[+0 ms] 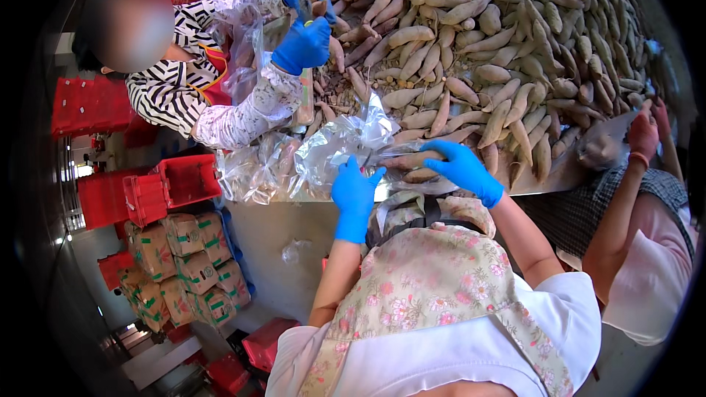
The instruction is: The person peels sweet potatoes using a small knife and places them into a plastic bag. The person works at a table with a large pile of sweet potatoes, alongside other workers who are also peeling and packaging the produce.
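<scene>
Before me on the table's near edge lies a clear plastic bag (394, 183) with sweet potatoes (405, 162) in it. My left hand (352, 193), in a blue glove, is at the bag's left end with its index finger and thumb apart. A small dark reddish thing shows beside those fingers, too unclear to name. My right hand (464, 170), also blue-gloved, curves over the bag's right end, its fingers on the plastic and the sweet potatoes under it. Crumpled clear bags (336, 140) lie just beyond my left hand.
A big heap of sweet potatoes (496, 49) covers the table. At the left, a co-worker's blue-gloved hands (303, 47) hold a sweet potato. Another person's red-gloved hand (643, 132) is near a filled bag (598, 149) at the right. Red crates (190, 179) and stacked cartons (196, 273) stand lower left.
</scene>
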`<state>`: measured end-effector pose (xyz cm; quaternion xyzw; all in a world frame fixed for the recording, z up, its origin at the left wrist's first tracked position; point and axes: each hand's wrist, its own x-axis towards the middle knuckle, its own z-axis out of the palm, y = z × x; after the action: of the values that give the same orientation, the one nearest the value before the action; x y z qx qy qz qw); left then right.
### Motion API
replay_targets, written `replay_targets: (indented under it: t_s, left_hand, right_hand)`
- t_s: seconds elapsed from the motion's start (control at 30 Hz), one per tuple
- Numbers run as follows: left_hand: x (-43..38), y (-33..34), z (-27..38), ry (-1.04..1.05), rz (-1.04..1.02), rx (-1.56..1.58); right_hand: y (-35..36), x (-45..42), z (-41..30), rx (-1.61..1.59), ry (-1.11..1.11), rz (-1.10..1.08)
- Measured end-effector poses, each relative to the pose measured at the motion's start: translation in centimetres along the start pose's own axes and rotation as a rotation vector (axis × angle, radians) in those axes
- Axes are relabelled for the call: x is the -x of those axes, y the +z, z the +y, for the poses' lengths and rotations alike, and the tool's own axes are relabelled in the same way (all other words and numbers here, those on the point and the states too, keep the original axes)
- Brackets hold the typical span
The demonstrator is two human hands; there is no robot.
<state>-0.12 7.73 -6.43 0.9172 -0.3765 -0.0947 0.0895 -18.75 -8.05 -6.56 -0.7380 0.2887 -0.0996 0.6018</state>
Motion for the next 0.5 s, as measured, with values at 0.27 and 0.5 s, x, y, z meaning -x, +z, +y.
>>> replay_targets:
  t_s: [0.27,0.5]
  left_hand:
    - [-0.7,1.7,-1.1,-0.154,-0.197,0.180]
    - [0.2,-3.9,1.8,-0.284,-0.159,1.019]
  right_hand:
    - [5.0,-1.8,4.1,0.296,-0.375,-0.092]
    - [4.3,0.5,3.0,0.259,-0.252,-0.034]
